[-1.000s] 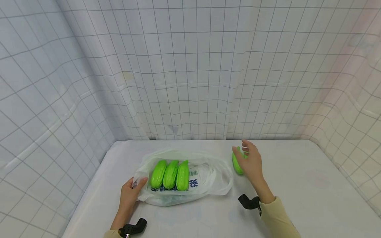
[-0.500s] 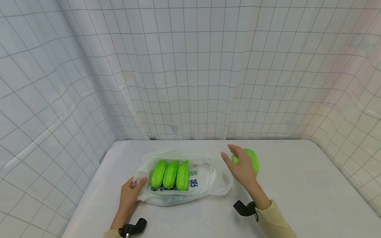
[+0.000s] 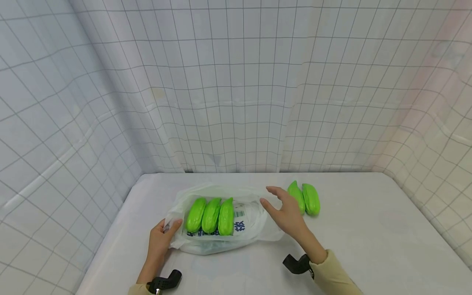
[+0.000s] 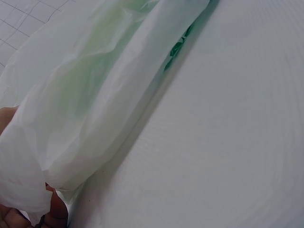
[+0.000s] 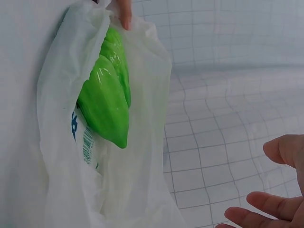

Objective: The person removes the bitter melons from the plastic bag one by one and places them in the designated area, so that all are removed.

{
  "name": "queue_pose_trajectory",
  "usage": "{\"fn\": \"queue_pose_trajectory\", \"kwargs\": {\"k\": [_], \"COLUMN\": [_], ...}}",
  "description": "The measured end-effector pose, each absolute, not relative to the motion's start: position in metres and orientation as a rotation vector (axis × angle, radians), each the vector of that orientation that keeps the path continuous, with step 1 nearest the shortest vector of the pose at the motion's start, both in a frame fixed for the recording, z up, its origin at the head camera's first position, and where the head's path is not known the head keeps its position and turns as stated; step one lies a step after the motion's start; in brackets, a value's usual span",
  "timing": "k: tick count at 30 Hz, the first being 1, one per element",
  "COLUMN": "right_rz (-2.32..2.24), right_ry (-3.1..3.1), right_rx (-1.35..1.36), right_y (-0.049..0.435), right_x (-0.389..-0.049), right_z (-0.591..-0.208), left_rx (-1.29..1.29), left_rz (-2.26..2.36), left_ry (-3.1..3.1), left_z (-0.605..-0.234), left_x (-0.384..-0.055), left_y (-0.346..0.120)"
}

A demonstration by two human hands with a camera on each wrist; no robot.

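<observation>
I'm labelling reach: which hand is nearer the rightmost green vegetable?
Right. The right hand is left of the rightmost green vegetable, apart from it; the left hand, farther left, grips the left end of the plastic bag.

"What do we see inside the white plastic bag (image 5: 145, 171)?"
"Overlapping green gourds (image 5: 104, 102) — and beside them we spot blue lettering (image 5: 74, 126) and a barcode (image 5: 88, 144)."
"And the hands?"
"The left hand (image 5: 124, 14) touches the bag up top; the right hand (image 5: 287, 206), thumb and fingers parted, shows lower right — before grid-patterned cloth (image 5: 213, 99)."
</observation>
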State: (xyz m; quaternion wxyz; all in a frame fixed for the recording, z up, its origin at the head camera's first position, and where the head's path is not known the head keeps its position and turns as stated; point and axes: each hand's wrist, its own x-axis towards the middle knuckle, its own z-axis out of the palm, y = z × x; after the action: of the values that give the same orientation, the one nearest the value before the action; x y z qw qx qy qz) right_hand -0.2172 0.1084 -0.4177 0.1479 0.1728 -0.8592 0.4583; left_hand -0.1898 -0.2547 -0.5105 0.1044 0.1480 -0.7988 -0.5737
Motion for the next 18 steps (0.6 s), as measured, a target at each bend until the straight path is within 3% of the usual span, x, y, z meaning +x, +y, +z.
{"fn": "queue_pose_trajectory", "kwargs": {"k": [18], "right_rz": [1.347], "right_ry": [-2.566], "right_rx": [0.656], "right_y": [0.086], "right_x": [-0.218], "right_z": [-0.431], "left_rx": [0.443], "left_rz": [-1.700], "left_ry": [-2.353], "left_z": [-0.510], "left_x": [-0.189], "left_y": [-0.255]}}
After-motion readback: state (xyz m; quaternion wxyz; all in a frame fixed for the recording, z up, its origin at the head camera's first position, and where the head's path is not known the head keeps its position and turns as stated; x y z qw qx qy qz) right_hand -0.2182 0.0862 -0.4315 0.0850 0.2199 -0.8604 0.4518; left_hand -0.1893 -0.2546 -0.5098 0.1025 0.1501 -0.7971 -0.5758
